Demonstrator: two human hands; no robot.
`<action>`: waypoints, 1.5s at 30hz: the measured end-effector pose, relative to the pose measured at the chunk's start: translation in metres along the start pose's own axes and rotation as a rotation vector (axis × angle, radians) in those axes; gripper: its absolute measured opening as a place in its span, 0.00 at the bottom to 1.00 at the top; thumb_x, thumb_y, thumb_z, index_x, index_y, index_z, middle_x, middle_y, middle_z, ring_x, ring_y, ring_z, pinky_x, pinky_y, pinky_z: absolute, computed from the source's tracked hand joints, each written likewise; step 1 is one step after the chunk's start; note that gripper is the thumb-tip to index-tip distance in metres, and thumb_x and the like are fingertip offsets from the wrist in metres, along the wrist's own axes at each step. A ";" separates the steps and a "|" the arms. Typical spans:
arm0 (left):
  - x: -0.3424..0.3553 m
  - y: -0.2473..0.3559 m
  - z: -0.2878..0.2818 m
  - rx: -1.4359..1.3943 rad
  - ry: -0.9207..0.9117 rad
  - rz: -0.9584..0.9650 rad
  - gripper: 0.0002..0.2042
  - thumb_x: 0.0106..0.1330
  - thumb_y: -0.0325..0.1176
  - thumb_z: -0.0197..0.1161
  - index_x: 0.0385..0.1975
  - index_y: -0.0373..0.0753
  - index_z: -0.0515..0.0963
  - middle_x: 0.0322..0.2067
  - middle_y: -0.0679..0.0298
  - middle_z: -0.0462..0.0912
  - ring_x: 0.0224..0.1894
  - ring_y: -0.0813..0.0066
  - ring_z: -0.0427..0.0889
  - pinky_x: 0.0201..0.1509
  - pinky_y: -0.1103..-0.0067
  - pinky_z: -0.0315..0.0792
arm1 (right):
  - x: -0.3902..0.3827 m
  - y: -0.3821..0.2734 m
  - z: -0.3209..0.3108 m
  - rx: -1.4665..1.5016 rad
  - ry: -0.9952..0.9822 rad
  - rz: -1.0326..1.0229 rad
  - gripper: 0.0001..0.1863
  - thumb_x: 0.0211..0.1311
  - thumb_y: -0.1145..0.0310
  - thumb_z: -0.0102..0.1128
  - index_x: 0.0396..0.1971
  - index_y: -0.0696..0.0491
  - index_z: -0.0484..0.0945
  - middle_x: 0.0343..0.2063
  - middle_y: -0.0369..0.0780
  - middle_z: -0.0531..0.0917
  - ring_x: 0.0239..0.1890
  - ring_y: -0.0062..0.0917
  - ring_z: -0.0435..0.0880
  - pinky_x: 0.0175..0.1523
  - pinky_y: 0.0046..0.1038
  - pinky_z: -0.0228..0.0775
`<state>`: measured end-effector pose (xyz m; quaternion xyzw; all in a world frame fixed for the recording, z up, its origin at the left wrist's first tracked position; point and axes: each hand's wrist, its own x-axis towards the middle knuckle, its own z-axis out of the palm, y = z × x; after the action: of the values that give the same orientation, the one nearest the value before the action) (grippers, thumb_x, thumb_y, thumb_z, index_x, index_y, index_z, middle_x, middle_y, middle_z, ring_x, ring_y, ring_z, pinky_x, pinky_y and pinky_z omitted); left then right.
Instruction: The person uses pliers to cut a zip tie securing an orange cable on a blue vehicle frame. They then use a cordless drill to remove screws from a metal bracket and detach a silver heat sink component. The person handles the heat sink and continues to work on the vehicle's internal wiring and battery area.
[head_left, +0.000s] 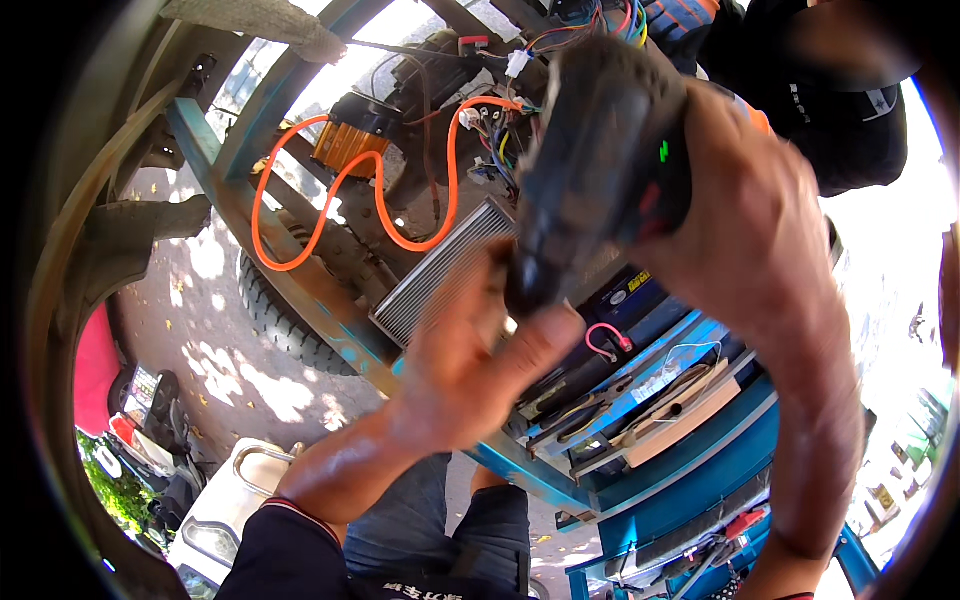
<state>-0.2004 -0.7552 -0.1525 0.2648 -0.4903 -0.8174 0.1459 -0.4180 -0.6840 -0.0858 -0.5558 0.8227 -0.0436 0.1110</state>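
Observation:
Held up close in front of me is a black cordless drill (590,160), blurred by motion, with a small green light on its side. My right hand (745,210) is closed round its grip. My left hand (460,345) reaches up to the drill's nose, thumb on one side and fingers on the other, closed about the chuck (535,275). The chuck's tip is partly hidden by these fingers, and I cannot make out a bit. Below and behind the hands lies an open blue vehicle frame (300,280).
An orange cable (455,170) loops from a finned orange-gold unit (350,135). A finned metal panel (440,270) sits inside the frame, near black batteries (640,290) and loose coloured wires (500,140). Another person (840,120) is at the far right. A tyre (290,320) stands at left.

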 end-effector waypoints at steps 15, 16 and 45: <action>0.038 -0.091 -0.079 1.361 0.012 0.078 0.47 0.46 0.36 0.83 0.67 0.29 0.64 0.63 0.46 0.69 0.67 0.43 0.66 0.70 0.53 0.62 | 0.191 -0.032 0.011 -0.505 -0.427 -0.056 0.10 0.53 0.69 0.69 0.34 0.55 0.88 0.32 0.44 0.88 0.36 0.38 0.89 0.42 0.37 0.81; 0.038 -0.092 -0.078 1.354 0.010 0.065 0.47 0.47 0.36 0.83 0.67 0.29 0.63 0.63 0.46 0.70 0.67 0.43 0.66 0.70 0.53 0.62 | 0.197 -0.027 0.017 -0.511 -0.431 -0.091 0.09 0.53 0.69 0.69 0.34 0.55 0.88 0.34 0.43 0.89 0.37 0.37 0.89 0.42 0.36 0.81; 0.048 -0.087 -0.080 1.315 -0.009 -0.004 0.44 0.46 0.36 0.83 0.64 0.31 0.67 0.61 0.46 0.70 0.65 0.44 0.68 0.68 0.54 0.64 | 0.178 -0.027 0.075 -0.798 -0.236 -0.206 0.20 0.52 0.60 0.76 0.45 0.51 0.88 0.44 0.41 0.89 0.45 0.36 0.90 0.46 0.35 0.83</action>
<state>-0.1917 -0.7954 -0.2734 0.2963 -0.8878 -0.3486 -0.0501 -0.4399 -0.8550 -0.1772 -0.6355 0.6971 0.3311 -0.0244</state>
